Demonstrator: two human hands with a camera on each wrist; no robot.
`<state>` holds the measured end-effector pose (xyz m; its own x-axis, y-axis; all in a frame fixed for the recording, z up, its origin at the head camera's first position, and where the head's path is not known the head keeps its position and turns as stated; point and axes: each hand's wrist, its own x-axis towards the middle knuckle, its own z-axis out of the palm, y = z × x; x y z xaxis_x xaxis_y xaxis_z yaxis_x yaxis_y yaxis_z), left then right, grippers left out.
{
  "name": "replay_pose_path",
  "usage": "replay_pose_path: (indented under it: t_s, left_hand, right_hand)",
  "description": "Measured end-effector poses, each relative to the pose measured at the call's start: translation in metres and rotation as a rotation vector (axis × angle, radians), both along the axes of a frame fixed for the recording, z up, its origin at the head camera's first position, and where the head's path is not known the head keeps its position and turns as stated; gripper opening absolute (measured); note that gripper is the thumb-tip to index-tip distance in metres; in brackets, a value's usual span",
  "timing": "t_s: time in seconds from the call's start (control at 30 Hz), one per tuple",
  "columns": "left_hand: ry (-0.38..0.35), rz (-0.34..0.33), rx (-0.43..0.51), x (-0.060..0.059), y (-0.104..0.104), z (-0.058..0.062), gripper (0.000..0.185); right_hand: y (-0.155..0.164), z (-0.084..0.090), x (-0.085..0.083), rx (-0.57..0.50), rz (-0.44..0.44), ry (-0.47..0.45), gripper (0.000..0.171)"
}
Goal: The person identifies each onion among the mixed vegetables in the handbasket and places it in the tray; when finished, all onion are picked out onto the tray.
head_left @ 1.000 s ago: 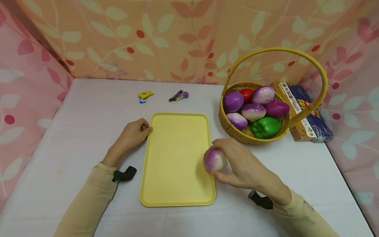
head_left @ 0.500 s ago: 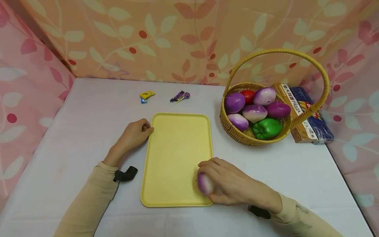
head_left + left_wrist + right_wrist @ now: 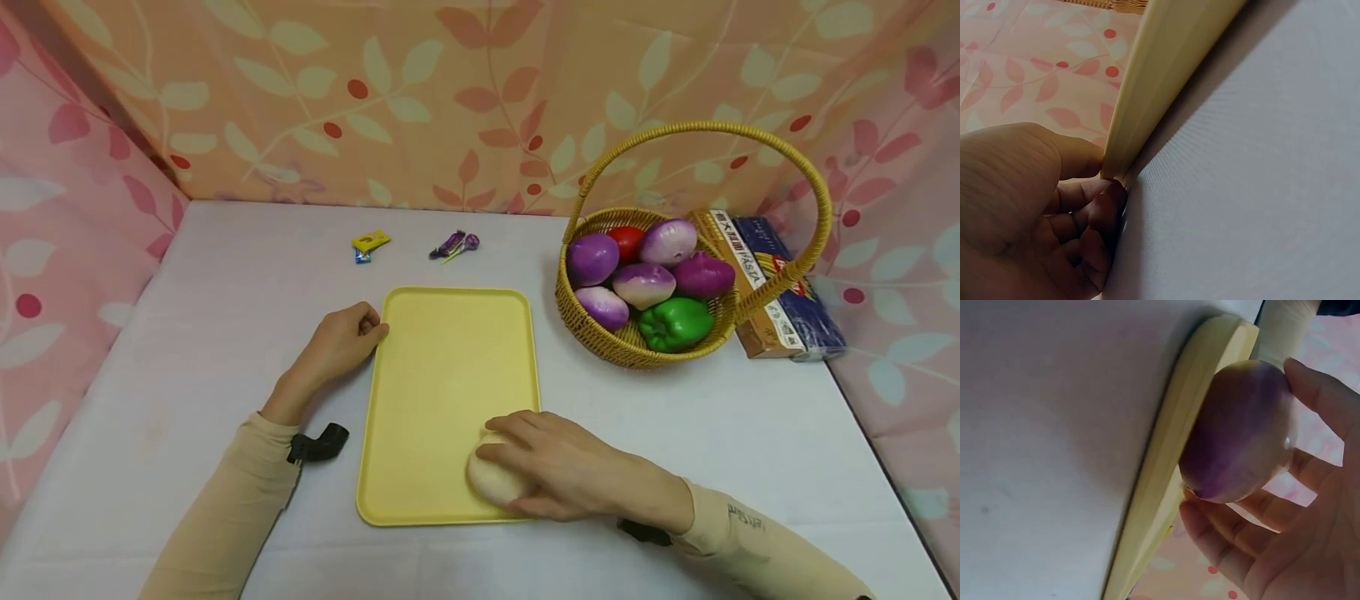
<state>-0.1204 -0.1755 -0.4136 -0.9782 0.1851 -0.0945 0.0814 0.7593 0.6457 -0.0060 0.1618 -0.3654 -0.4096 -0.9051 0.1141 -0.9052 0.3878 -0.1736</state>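
A yellow tray (image 3: 450, 367) lies flat on the white-covered table. At its upper left side, my left hand (image 3: 337, 340) holds the edge; the left wrist view shows the thumb on the tray's rim (image 3: 1163, 69), other fingers curled below. My right hand (image 3: 573, 468) is over the tray's lower right corner, fingers and thumb round a purple-and-white turnip (image 3: 491, 478). The head view shows only the turnip's pale side, partly covered by the fingers. From the right wrist, its purple side (image 3: 1235, 425) appears against the tray's rim.
A wicker basket (image 3: 600, 348) with a tall handle stands at back right, holding several purple vegetables, a green pepper (image 3: 677, 323) and a red tomato (image 3: 627, 243). Pasta packs (image 3: 780, 287) lie beside it. Small wrapped candies (image 3: 371, 242) and a lollipop (image 3: 469, 242) lie behind the tray.
My right hand has brought the turnip down and leftward from the tray's right edge to its lower right corner, turning its pale side up. My left hand has stayed at the tray's edge.
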Motion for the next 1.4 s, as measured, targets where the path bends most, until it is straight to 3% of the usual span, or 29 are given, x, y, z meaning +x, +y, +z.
replay_pose_path:
  t_s: [0.3,0.63,0.77,0.9,0.97,1.03,1.13,1.27,1.4]
  left_hand:
    - [0.012,0.007,-0.004,0.001,-0.002,0.0,0.023]
    - [0.004,0.019,-0.008,0.002,-0.005,-0.001,0.022]
    - [0.008,0.014,-0.006,0.001,-0.004,-0.002,0.022]
    - [0.009,0.006,-0.005,0.0,-0.003,-0.001,0.023]
    - [0.004,0.003,-0.004,0.0,-0.002,-0.001,0.024]
    - [-0.001,0.001,-0.001,0.001,-0.002,-0.001,0.023]
    - [-0.003,-0.004,0.001,0.002,-0.001,-0.002,0.023]
    - [0.003,-0.008,0.005,0.003,0.0,-0.001,0.023]
    - [0.013,-0.007,0.005,0.002,0.001,0.001,0.023]
  right_hand:
    - [0.004,0.003,0.002,0.069,0.026,-0.04,0.071]
    - [0.005,0.006,-0.001,0.078,-0.021,-0.082,0.076]
    - [0.017,0.018,-0.024,-0.049,-0.166,-0.001,0.068]
    - [0.044,0.028,-0.067,-0.271,-0.445,0.181,0.06]
    - [0.06,0.032,-0.089,-0.324,-0.591,0.251,0.058]
    - [0.074,0.036,-0.105,-0.314,-0.715,0.288,0.055]
    - [0.09,0.04,-0.117,-0.208,-0.845,0.285,0.056]
    - [0.098,0.041,-0.122,-0.038,-0.9,0.207,0.057]
    - [0.101,0.037,-0.125,0.017,-0.885,0.215,0.049]
